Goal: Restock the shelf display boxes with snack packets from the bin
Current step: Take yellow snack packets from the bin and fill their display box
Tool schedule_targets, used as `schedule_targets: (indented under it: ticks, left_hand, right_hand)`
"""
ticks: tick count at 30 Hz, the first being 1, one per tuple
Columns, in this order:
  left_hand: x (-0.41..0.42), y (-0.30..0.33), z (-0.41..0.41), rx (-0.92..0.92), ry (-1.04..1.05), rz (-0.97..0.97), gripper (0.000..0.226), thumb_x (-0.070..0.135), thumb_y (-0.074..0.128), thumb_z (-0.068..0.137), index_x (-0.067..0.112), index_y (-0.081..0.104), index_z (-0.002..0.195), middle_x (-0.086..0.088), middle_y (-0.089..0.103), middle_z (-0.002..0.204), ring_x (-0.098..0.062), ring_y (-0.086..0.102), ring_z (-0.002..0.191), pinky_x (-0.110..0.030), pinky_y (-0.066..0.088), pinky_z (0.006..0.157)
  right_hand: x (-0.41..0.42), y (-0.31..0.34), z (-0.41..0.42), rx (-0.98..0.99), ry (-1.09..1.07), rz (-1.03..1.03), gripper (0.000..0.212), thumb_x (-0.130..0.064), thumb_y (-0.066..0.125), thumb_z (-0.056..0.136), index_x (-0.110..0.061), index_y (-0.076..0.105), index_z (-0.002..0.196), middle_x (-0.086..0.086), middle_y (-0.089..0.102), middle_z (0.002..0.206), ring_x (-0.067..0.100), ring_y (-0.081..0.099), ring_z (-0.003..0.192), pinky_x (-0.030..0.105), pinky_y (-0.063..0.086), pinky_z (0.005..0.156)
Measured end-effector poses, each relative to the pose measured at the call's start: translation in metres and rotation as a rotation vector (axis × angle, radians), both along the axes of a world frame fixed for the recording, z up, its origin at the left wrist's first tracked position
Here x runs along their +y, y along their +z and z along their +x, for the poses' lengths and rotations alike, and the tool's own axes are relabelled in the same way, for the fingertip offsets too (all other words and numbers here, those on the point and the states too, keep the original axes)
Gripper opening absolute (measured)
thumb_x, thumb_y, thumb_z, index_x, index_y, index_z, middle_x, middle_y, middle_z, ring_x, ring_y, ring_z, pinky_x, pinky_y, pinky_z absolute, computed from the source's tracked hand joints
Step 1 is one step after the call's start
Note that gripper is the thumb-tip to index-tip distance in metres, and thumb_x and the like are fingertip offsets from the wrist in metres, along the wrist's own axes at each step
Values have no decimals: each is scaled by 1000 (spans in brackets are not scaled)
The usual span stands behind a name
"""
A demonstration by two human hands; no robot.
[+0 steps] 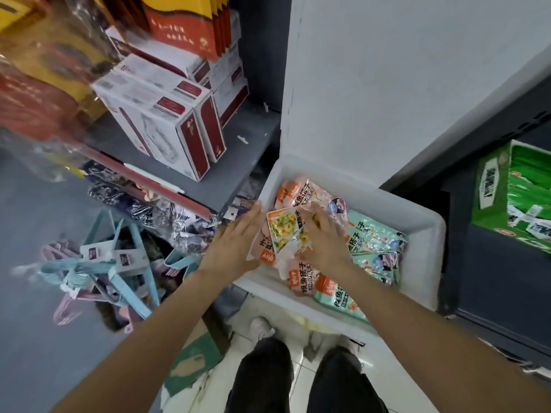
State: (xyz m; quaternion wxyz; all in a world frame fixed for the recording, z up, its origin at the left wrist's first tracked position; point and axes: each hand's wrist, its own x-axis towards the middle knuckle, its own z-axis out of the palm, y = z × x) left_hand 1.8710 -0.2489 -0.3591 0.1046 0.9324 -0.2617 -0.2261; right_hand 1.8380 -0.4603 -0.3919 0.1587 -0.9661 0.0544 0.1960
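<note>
Shelving point(190, 186) in dark grey fills the left of our view, carrying white and dark-red boxes point(167, 126) stacked in rows, with red and yellow cartons point(185, 22) above them. Below the shelf edge we see a heap of blue and pink hangers point(101, 263) beside clear-wrapped goods. On the right, a dark shelf holds a green display box point(492, 189) with green packets point(527, 198) standing inside it.

Between the two shelves sits the white bin point(423, 228), its lid raised upright behind it. Inside we find snack packets lying flat and overlapping: pink packets point(301, 274) toward the left half, mint-green packets point(372, 234) toward the right half. The pink ones lie with their long axis running roughly from the bin's far left corner toward its near edge, orange label ends pointing both ways in the pile.

Our left hand point(235, 239) reaches over the bin's left rim, fingers straight and together, its fingertips at the edge of the pink pile. Our right hand point(325, 236) lies spread on top of the pile, fingers slightly bent, pressing a packet point(283, 231) with a yellow food picture; whether it pinches that packet we cannot tell. That packet sits tilted, its long axis running from the far rim toward us.
</note>
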Motion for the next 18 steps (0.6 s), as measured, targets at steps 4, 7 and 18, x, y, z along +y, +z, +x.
schedule_targets:
  ticks: [4, 7, 18]
  left_hand:
    - [-1, 0, 1, 0, 15, -45, 106, 38, 65, 84, 29, -23, 143, 23, -32, 144, -13, 8, 144, -44, 16, 115]
    - [-3, -2, 0, 9, 44, -111, 98, 36, 65, 85, 27, -9, 149, 19, -19, 153, -16, 12, 143, -45, 19, 116]
    - [-38, 3, 23, -50, 134, -153, 79, 33, 69, 82, 28, 23, 146, 4, 7, 158, -24, 15, 143, -50, 23, 114]
  right_hand:
    - [-9, -5, 7, -122, -5, -68, 89, -41, 76, 72, -37, 24, 144, 0, 16, 150, 23, 25, 139, 49, 12, 114]
    - [-17, -2, 17, -187, -85, -105, 62, -34, 71, 80, -30, 42, 135, 4, 36, 141, 27, 32, 132, 49, 24, 109]
    - [-45, 30, 21, -50, -65, -138, 19, -27, 58, 92, -18, 64, 108, 7, 50, 113, 26, 52, 106, 35, 42, 86]
